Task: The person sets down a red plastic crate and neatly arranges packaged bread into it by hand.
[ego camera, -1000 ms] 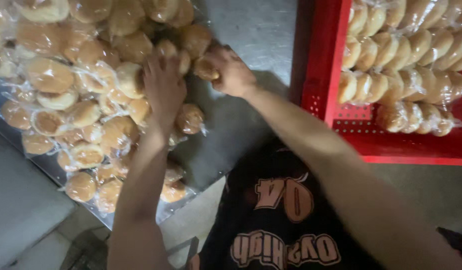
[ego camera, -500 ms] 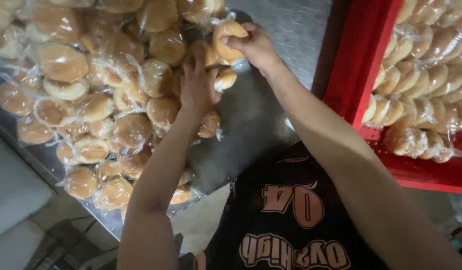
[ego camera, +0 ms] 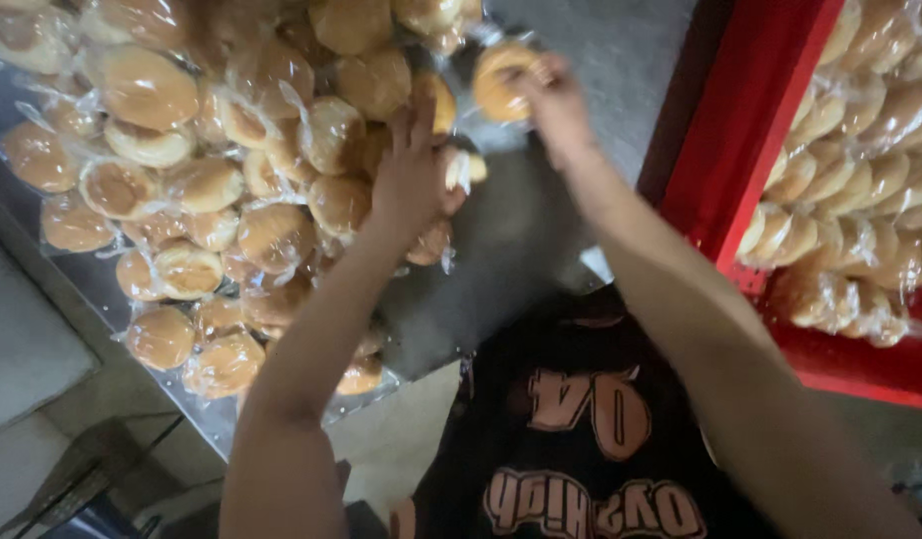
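Head view has us over the steel table (ego camera: 571, 40): our right hand (ego camera: 556, 100) pinches a wrapped bun (ego camera: 501, 80) at the far edge of the pile (ego camera: 212, 180), while our left hand (ego camera: 411, 175) lies flat and spread on it. We judge it light, soft and slippery in its wrap, best held by the sides; being round, it shows no long axis, its dome tilted toward us.

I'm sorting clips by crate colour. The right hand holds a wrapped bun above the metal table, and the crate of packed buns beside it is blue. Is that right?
Not quite: the crate is red, not blue, as the head view shows. The rest holds: the right hand holds a wrapped bun above the metal table, and the crate holds packed buns.
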